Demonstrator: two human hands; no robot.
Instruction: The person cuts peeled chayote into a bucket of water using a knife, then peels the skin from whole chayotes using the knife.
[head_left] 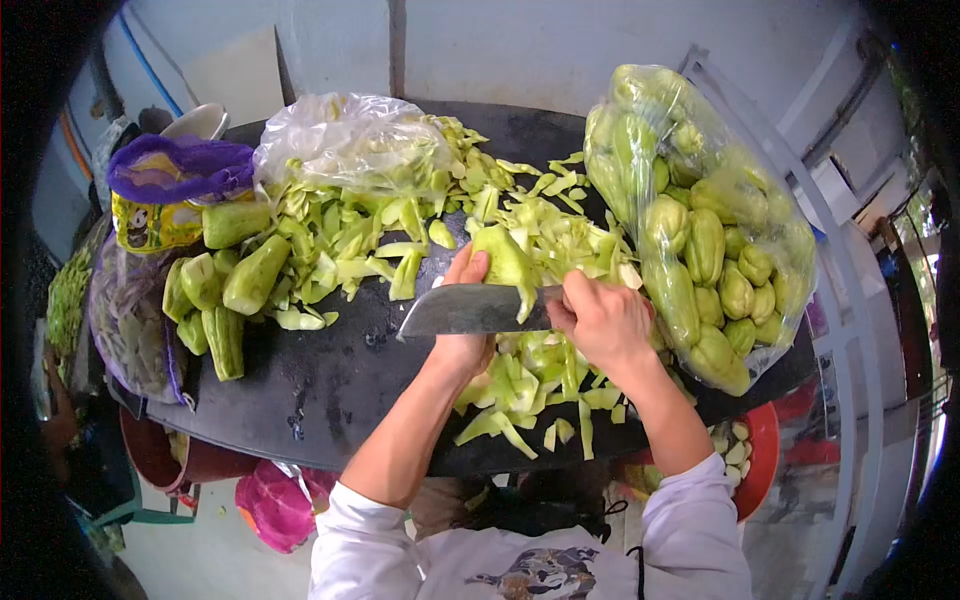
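Observation:
My left hand (463, 347) is closed around a pale green chayote (507, 258), partly behind the blade. In my right hand (606, 322) is the handle of a broad knife (465, 311). Its blade points left and lies across the front of the chayote. A strip of peel hangs down over the blade. Under and around both hands, cut green peelings (545, 375) are heaped on the dark table (340, 390). Right of my right hand stands a clear plastic bag of chayotes (705, 240).
Several peeled green vegetables (257, 275) lie at the left, beside a purple-rimmed yellow bag (160, 215). More peelings and a clear plastic bag (335, 140) are at the back. Below the table are a red tub (762, 465), a pink plastic bag (275, 505) and a dark red bucket (150, 450).

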